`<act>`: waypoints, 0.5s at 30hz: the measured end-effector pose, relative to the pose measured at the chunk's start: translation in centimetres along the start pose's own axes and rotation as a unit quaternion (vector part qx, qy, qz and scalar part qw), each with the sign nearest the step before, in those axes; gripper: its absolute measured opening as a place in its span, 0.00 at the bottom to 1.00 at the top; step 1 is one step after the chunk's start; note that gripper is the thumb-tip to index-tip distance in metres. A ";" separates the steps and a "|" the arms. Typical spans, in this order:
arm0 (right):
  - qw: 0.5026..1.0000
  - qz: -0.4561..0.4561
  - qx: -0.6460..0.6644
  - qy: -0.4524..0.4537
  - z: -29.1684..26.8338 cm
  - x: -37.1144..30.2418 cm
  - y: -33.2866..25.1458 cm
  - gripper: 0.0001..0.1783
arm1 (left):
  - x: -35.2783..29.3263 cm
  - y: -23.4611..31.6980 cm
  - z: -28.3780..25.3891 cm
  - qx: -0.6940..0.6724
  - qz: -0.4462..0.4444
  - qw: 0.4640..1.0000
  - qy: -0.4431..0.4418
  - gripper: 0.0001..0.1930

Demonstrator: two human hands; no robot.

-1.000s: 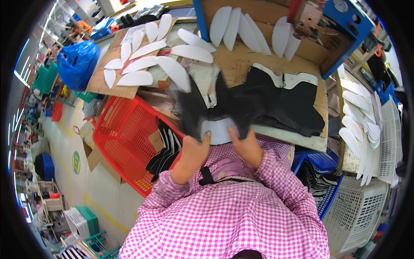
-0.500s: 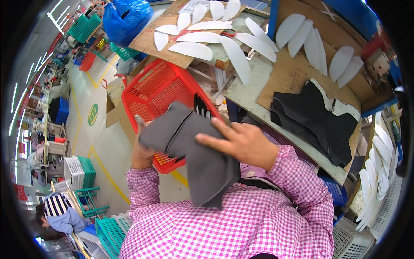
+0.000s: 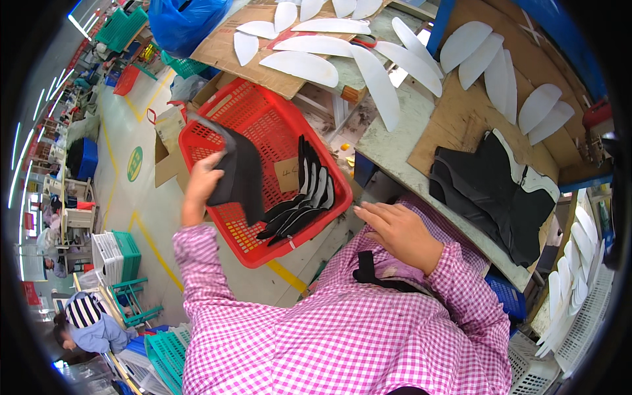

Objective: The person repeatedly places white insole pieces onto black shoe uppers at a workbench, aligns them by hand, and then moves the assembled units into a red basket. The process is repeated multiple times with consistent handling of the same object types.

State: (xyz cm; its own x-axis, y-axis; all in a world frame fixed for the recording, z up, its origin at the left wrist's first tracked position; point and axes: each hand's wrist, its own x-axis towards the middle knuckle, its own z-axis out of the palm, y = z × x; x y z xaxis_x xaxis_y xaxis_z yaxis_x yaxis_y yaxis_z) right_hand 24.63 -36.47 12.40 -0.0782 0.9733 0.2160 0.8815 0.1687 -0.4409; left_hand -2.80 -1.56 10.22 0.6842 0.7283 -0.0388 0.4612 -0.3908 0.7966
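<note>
My left hand [image 3: 205,181] is closed on the edge of a dark grey shoe upper piece [image 3: 242,172], which hangs over the left part of a red plastic basket [image 3: 329,212]. Inside the basket, several black and grey pieces [image 3: 306,197] stand stacked beside a small cardboard tag [image 3: 286,175]. Over my lap, my right hand [image 3: 403,232] holds nothing, its fingers stretched out toward the basket. Right of it, a pile of black pieces with white edging [image 3: 497,191] lies on cardboard on the workbench [image 3: 382,141].
White curved sheets [image 3: 375,85] lie on cardboard along the bench, more on the right rack [image 3: 574,270]. A blue bag [image 3: 184,26] sits at the back left. Green and white crates [image 3: 118,257] stand on the left; a person [image 3: 99,322] bends at lower left.
My left hand has carried the grey piece from in front of my chest out over the red basket. My right hand has let go of it and drawn back to the right.
</note>
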 end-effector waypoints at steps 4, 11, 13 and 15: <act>0.999 0.047 0.019 0.009 0.6 -2.8 1.3 0.24 | 2.2 -6.7 8.3 0.290 -0.058 0.953 -0.067 0.23; 0.995 0.094 -0.012 0.034 -0.5 -6.7 2.3 0.21 | 0.8 -14.3 16.1 0.182 -0.073 0.928 -0.316 0.28; 0.993 0.108 -0.018 0.050 -1.8 -7.6 2.7 0.21 | 2.3 -13.7 15.2 0.040 -0.076 0.935 -0.344 0.26; 0.983 0.128 -0.060 0.120 -4.0 -9.2 3.1 0.24 | 3.8 -10.9 13.4 0.049 -0.113 0.940 -0.319 0.25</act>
State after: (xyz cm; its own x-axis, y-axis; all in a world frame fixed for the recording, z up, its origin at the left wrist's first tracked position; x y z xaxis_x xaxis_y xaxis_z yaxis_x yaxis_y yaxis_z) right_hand 30.00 -45.53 12.56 0.2530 0.9140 0.3171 0.9076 -0.1108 -0.4049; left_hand 2.35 -2.11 -6.73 0.7476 0.3261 -0.5786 0.6638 -0.3400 0.6661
